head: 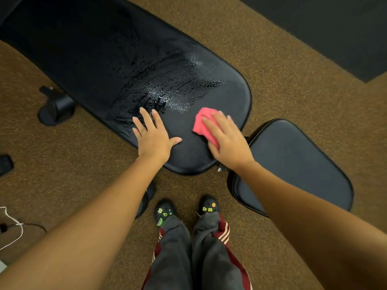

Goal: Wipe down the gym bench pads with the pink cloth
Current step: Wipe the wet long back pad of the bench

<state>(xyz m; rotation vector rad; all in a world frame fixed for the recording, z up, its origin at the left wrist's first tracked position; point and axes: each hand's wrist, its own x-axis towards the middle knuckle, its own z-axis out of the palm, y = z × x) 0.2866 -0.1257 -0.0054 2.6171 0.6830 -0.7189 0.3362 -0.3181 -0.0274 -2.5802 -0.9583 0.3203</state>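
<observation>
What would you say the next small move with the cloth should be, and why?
Probably sweep the right hand and its pink cloth leftward and away, into the wet streaks on the long pad. Droplets show beyond the cloth, while the left hand rests flat beside it.

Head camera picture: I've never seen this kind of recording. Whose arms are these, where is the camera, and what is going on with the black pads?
The camera sits on a person's head, looking down, so the arms and feet are theirs. The right hand presses a pink cloth flat on the long bench pad. The left hand rests open on the same pad, holding nothing. Wet streaks shine farther up the pad. A smaller seat pad lies to the right, looking dry. Everything stands on brown carpet.
</observation>
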